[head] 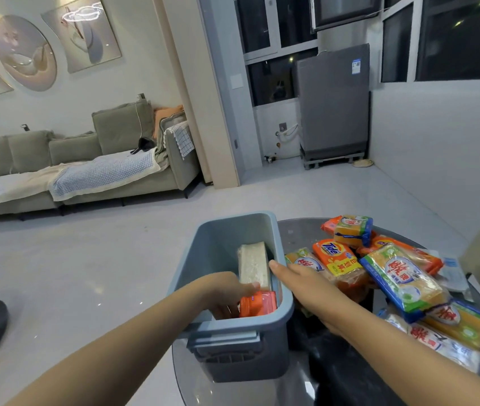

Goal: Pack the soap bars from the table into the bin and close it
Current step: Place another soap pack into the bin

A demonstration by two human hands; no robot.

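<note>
The blue-grey bin (227, 291) sits lidless on the round glass table (297, 230), its long axis running away from the person, a handle on the near end wall. The left hand (221, 291) is down inside it, forearm crossing the near-left rim, fingers curled around a pale wrapped soap bar (254, 265) that lies lengthwise along the bin's right wall, pointing the same way as the bin. Just under that hand's fingertips, at the near-right corner, an orange soap pack (258, 303) lies flat. The right hand (303, 281) stretches out just outside the bin's right wall, palm down, fingers straight and together, fingertips right at the rim; it grips nothing, and the forearm comes in low across the table from the right. Beyond that hand the pile of soap bars (394, 276) waits: an orange Tide bar (337, 257) by the knuckles, its name readable with yellow-banded Chinese writing below; a yellow bar in a blue-edged wrapper (403, 279) angled away to the left, red Chinese characters on a white oval; a stubby yellow bar (353, 230) on top, farthest from both hands.
</note>
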